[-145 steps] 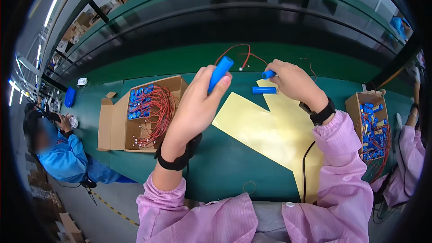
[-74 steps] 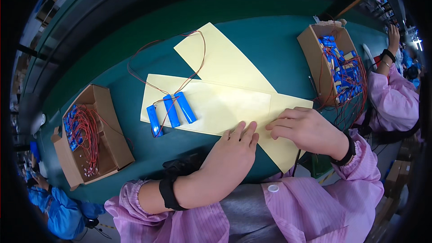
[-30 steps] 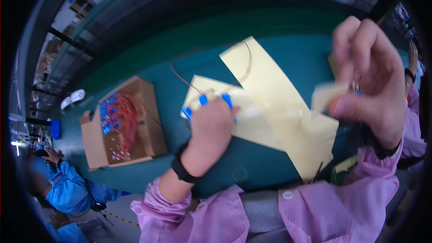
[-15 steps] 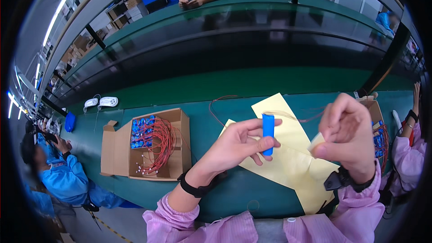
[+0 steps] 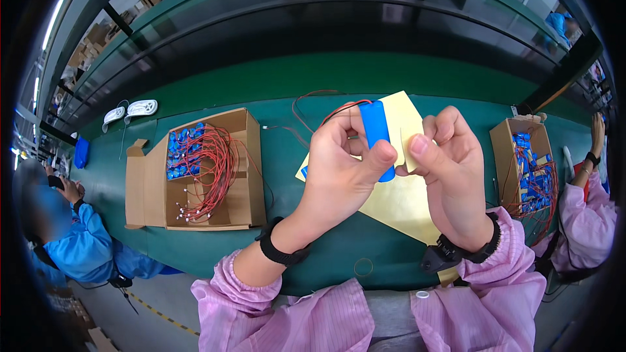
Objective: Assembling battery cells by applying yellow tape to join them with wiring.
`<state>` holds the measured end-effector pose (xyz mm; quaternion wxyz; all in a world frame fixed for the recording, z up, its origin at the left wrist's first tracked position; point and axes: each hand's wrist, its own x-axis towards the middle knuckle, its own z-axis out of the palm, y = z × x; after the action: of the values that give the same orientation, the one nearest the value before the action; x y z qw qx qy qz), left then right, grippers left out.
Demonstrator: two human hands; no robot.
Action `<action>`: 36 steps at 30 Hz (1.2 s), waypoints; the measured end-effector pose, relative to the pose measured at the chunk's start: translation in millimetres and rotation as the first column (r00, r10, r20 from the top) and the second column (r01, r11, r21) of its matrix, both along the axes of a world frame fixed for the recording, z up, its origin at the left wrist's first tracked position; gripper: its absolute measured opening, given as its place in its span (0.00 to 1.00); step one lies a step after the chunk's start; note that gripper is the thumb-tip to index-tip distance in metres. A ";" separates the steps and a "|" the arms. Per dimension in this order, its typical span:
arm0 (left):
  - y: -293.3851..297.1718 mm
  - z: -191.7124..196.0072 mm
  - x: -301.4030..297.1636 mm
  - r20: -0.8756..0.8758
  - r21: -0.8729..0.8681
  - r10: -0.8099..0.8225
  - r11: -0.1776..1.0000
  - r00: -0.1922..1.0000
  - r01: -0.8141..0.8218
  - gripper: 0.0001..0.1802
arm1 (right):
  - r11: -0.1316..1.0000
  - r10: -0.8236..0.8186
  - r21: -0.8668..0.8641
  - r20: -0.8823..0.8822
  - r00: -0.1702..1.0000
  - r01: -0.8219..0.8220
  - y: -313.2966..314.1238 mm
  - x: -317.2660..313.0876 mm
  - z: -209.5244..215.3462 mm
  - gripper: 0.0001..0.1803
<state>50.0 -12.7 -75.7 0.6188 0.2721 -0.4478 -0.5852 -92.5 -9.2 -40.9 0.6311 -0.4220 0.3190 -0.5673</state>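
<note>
A blue wrapped battery pack (image 5: 374,124) with red and black wires (image 5: 339,111) is pinched between the thumb and fingers of my left hand (image 5: 342,166). Between its thumb and fingers, my right hand (image 5: 453,163) grips a small pale yellow strip (image 5: 411,145), right beside the pack's right side; whether the two touch I cannot tell. Under both hands lie pale yellow sheets (image 5: 404,215) on the green table. Part of another blue piece (image 5: 304,172) peeks out left of my left hand, mostly hidden.
An open cardboard box (image 5: 255,176) on the left holds blue packs (image 5: 184,146) with bundled red wires. Another box (image 5: 501,156) of wired packs stands at right. A rubber band (image 5: 363,266) lies near the front edge. Co-workers sit on both sides.
My hands have come together, and the yellow strip is now beside the battery pack. The pack has tilted and its wires show more plainly. The whole view has shifted downward.
</note>
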 end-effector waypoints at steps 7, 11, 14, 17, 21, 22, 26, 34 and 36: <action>1.7 0.2 -1.8 0.051 -0.094 0.099 0.991 0.994 -0.094 0.23 | 1.000 0.010 -0.027 0.020 1.000 -0.010 1.0 6.1 -4.8 0.18; 1.6 3.4 -2.1 0.050 -0.051 0.112 0.993 0.992 -0.109 0.21 | 0.998 -0.027 -0.050 0.012 1.000 0.028 0.1 8.0 -7.3 0.18; -1.6 5.8 -4.7 -0.017 -0.082 0.123 0.989 0.992 -0.124 0.20 | 0.995 -0.047 -0.085 0.024 0.999 0.049 -2.2 10.0 -8.9 0.18; -4.4 3.7 -0.4 0.043 -0.100 0.125 0.988 0.991 -0.120 0.20 | 0.996 -0.048 -0.076 0.025 0.999 0.050 -3.2 13.2 -7.4 0.19; 0.2 3.4 2.5 0.082 0.008 0.025 1.000 0.996 -0.026 0.19 | 0.993 -0.053 -0.110 -0.070 0.996 0.045 -3.4 10.0 -4.5 0.20; 2.6 -1.5 3.0 0.127 0.016 0.062 0.998 0.990 -0.065 0.20 | 0.991 -0.062 -0.122 -0.104 0.993 0.049 -1.9 10.0 -3.2 0.21; 14.0 17.3 11.4 0.396 -0.268 0.162 0.962 0.904 -0.055 0.21 | 0.961 0.273 0.150 -0.392 0.878 -0.232 -4.7 -17.3 6.9 0.23; 13.0 24.2 9.6 0.554 -0.116 -0.141 0.963 0.820 0.243 0.16 | 0.954 0.153 -0.182 -0.381 0.912 -0.237 6.7 -40.3 8.7 0.24; 20.8 12.4 -1.1 0.645 -0.228 -0.051 0.939 0.763 0.256 0.17 | 0.950 0.112 -0.201 -0.498 0.860 -0.239 13.7 -40.1 20.0 0.26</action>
<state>48.9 8.0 -63.3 0.4166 0.3158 -0.7338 -0.4339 -132.5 4.5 -20.9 0.5218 -0.6546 0.3496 -0.4207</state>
